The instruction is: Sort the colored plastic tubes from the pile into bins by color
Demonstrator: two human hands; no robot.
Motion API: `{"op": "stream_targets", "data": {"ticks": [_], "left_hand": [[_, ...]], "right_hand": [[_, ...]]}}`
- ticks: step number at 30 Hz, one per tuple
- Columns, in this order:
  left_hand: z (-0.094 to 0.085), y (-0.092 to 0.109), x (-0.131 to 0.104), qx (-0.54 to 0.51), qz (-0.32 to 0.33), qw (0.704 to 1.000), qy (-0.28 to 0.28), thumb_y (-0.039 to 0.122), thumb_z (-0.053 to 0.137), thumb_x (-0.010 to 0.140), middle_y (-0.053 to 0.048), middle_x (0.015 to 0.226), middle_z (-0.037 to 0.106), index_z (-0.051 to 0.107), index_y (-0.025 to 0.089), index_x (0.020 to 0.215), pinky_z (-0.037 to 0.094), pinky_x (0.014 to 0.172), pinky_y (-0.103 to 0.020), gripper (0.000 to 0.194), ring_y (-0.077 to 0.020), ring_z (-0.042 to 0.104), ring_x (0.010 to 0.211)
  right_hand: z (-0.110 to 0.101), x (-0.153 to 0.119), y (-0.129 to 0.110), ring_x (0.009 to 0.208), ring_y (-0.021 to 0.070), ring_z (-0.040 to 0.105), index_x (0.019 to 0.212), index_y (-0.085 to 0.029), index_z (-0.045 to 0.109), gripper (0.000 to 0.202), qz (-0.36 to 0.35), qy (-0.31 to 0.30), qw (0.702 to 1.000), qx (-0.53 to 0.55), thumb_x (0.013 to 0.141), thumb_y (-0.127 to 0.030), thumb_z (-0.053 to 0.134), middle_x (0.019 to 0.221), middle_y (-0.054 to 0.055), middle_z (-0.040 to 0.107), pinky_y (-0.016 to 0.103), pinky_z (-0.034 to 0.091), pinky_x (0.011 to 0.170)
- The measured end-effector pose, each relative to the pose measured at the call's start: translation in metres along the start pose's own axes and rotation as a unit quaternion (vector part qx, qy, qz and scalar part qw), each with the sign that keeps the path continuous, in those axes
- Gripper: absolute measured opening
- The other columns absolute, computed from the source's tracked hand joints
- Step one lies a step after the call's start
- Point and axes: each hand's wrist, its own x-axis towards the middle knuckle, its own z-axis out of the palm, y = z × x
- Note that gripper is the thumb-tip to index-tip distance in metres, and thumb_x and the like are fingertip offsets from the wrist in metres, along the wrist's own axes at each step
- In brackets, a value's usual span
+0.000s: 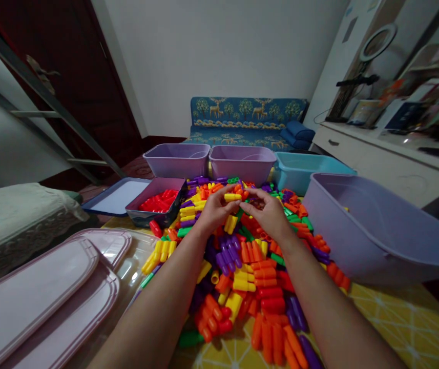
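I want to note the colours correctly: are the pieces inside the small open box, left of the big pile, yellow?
No, the pieces lying inside the small box are red.

2 bottom-cropped forearms [167, 289] partly hide the pile [264, 284].

You have four open tubs: two purple tubs [242, 163] towards twelve o'clock, one teal tub [294, 177] at one, one large lavender tub [357, 238] at two. There is one box [146, 219] at eleven, beside one blue-rimmed tray [115, 197], and you have three pale pink lids [35, 287] at ten. The plastic pieces [229, 256] at twelve overlap too much for you to count.
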Motion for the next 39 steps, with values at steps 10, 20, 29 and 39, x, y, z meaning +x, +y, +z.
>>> {"op": "stream_targets", "data": {"ticks": [10, 20, 29, 39], "left_hand": [[-0.005, -0.014, 0.001, 0.108, 0.041, 0.993, 0.0, 0.032, 0.072, 0.077, -0.006, 0.089, 0.064, 0.061, 0.01, 0.106, 0.047, 0.062, -0.017, 0.038, -0.0129, 0.059, 0.072], [-0.003, -0.008, 0.0, 0.156, 0.03, 0.987, -0.023, 0.027, 0.056, 0.094, -0.007, 0.092, 0.065, 0.057, 0.005, 0.127, 0.049, 0.068, -0.018, 0.04, -0.0147, 0.061, 0.079], [-0.004, -0.009, -0.001, 0.216, 0.045, 0.974, -0.047, 0.027, 0.049, 0.099, -0.01, 0.102, 0.068, 0.055, 0.005, 0.138, 0.051, 0.072, -0.022, 0.045, -0.0181, 0.064, 0.084], [-0.003, -0.008, -0.001, 0.195, 0.068, 0.979, -0.002, 0.032, 0.055, 0.096, -0.009, 0.099, 0.069, 0.061, 0.01, 0.133, 0.052, 0.08, -0.025, 0.043, -0.0211, 0.064, 0.094]], "right_hand": [[0.005, -0.005, -0.006, 0.089, 0.021, 0.061, 0.111, -0.016, 0.064, 0.04, -0.088, 0.102, 0.975, -0.175, 0.075, -0.028, 0.074, 0.114, 0.012, 0.059, 0.035, 0.054, 0.081], [0.004, -0.007, -0.004, 0.104, 0.0228, 0.058, 0.118, -0.023, 0.068, 0.033, -0.113, 0.071, 0.961, -0.242, 0.086, -0.025, 0.063, 0.113, 0.009, 0.056, 0.039, 0.049, 0.096], [0.008, -0.011, -0.003, 0.119, 0.0258, 0.051, 0.135, -0.022, 0.056, 0.054, -0.136, 0.08, 0.934, -0.32, 0.081, -0.014, 0.063, 0.136, 0.012, 0.044, 0.042, 0.043, 0.106], [0.012, -0.012, -0.004, 0.104, 0.0257, 0.06, 0.094, -0.018, 0.066, 0.012, -0.103, 0.084, 0.945, -0.3, 0.083, -0.019, 0.061, 0.115, 0.012, 0.059, 0.039, 0.051, 0.09]]}}
